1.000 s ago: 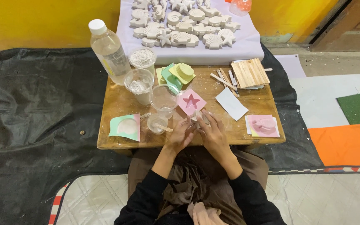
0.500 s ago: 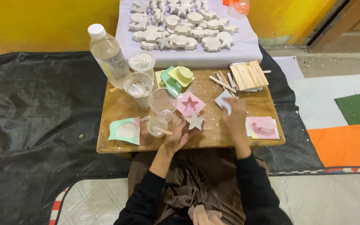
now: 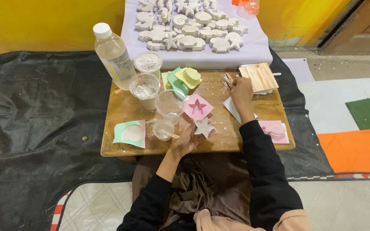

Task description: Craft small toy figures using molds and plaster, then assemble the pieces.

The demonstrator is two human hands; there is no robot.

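Head view: our left hand cradles a white plaster star in loosely curled fingers above the wooden surface; our right hand pinches among wooden sticks, beside a clear bottle.

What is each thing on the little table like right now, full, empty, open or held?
Left hand: holding the white star.
Right hand: reaching at the wooden sticks.
Pink mould: empty, star hollow showing.
Green mould: filled white.
Bottle: capped, upright.
Powder cup: full.
Clear cup: empty.
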